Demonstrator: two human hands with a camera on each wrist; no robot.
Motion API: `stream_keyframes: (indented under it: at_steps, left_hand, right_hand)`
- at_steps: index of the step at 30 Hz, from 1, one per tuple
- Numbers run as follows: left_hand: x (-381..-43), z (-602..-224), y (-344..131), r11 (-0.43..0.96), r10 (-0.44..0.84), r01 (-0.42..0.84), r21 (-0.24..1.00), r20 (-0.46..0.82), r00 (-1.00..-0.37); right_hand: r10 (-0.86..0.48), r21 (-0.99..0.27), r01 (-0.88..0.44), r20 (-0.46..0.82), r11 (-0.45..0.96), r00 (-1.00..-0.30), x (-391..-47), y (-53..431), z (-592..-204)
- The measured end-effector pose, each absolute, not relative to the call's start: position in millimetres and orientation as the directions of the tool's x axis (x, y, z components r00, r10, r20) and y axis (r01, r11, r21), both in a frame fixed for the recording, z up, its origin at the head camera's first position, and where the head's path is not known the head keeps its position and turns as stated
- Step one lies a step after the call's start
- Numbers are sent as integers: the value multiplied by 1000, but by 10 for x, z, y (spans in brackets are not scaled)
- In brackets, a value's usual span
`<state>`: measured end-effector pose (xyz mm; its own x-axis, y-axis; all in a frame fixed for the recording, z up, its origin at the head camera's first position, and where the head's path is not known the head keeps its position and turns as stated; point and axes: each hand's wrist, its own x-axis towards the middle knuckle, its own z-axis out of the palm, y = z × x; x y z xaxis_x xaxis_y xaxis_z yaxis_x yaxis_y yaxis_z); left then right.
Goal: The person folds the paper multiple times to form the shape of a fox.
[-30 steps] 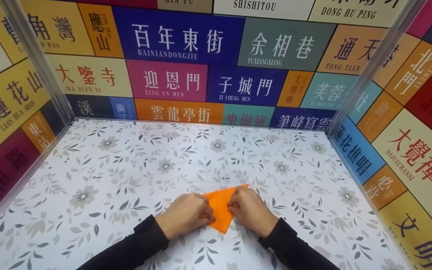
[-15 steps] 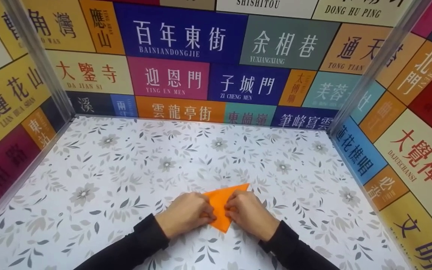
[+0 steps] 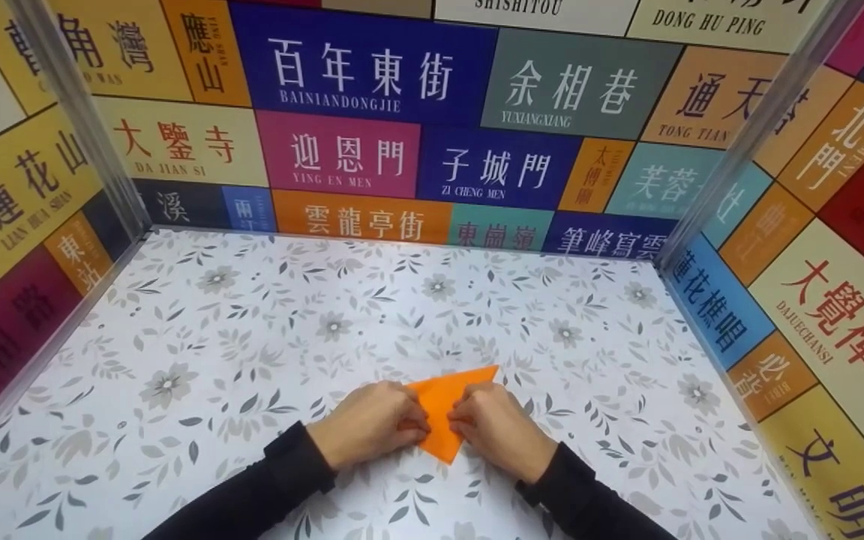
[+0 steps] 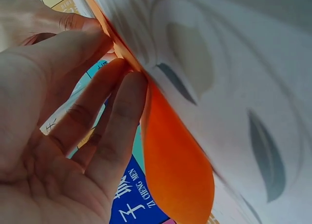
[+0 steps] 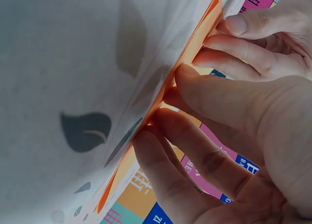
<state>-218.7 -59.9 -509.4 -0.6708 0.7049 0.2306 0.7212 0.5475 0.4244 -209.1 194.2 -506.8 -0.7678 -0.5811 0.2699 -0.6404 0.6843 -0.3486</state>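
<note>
A folded piece of orange paper (image 3: pixel 441 429) lies on the patterned tabletop, one corner pointing to the far right and another toward the person. My left hand (image 3: pixel 381 421) pinches its left part with thumb and fingertips. On the right side, my right hand (image 3: pixel 503 424) grips the paper between thumb and curled fingers. In the left wrist view a rounded orange flap (image 4: pixel 178 160) bulges up from the surface beside the fingertips. Seen from the right wrist, the paper (image 5: pixel 195 41) is a thin edge-on strip, with both hands along it. The fingers hide much of both sides.
The white tabletop (image 3: pixel 267 300) carries a printed pattern of grey flowers and leaves. Colourful panels with Chinese lettering (image 3: pixel 357 67) enclose it at the back and both sides. Clear strips (image 3: pixel 747 127) run up the two rear corners.
The right hand has shifted slightly left over the paper since a second ago. The left hand and the paper stay almost in place; the head view tilts a little.
</note>
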Motion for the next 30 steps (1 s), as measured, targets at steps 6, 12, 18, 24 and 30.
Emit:
stream_keyframes:
  at_steps: [6, 12, 18, 24, 30]
  left_hand:
    - [-2226, -5062, -614, 540, 694, 704, 462, 228, -682]
    - [-2350, -4911, -648, 555, 667, 668, 496, 216, -713]
    - [-2600, -4721, -643, 621, 626, 591, 515, 128, -770]
    - [-2895, -4635, -589, 661, 623, 559, 500, 50, -781]
    - [-3134, -4625, -476, 670, 657, 560, 488, -38, -753]
  right_hand:
    - [-580, -365, -637, 266, 679, -770, -2086, 1950, -5056]
    - [-579, -378, -633, 260, 676, -773, -2088, 1957, -5054]
    - [-594, -357, -651, 268, 670, -758, -2100, 1961, -5079]
    - [-602, -378, -656, 266, 654, -753, -2111, 1954, -5074]
    - [-596, -383, -649, 264, 658, -759, -2099, 1952, -5064]
